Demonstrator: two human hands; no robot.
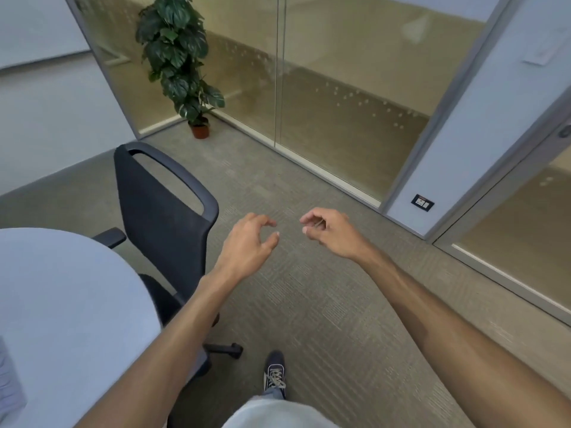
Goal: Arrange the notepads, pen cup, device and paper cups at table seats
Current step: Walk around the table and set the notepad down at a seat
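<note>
Hands out over grey carpet (309, 304): your left hand (247, 245) and right hand (330, 231) hover side by side, near each other but not touching. Both have relaxed, loosely curled fingers, and neither grasps anything (a thin pale line across the right hand's fingers is too blurred to make out).

Just left of your left hand stands a black office chair (160, 217), its mesh back turned toward you and its seat tucked in at the table (68, 298). The table's pale, rounded top spreads farther left of that hand and nearer to you. At the top's near-left edge lies a pale shape (9, 384), cut off by the frame; you cannot tell what it is.

Below and between your hands, one dark laced shoe (274, 373) is planted on the carpet.

Beyond your right hand runs a glass wall (340, 103), with a wall socket (422, 202) low on the white panel to that hand's right. Well beyond your left hand, a potted plant (179, 57) stands in the corner where the glass panels meet.
</note>
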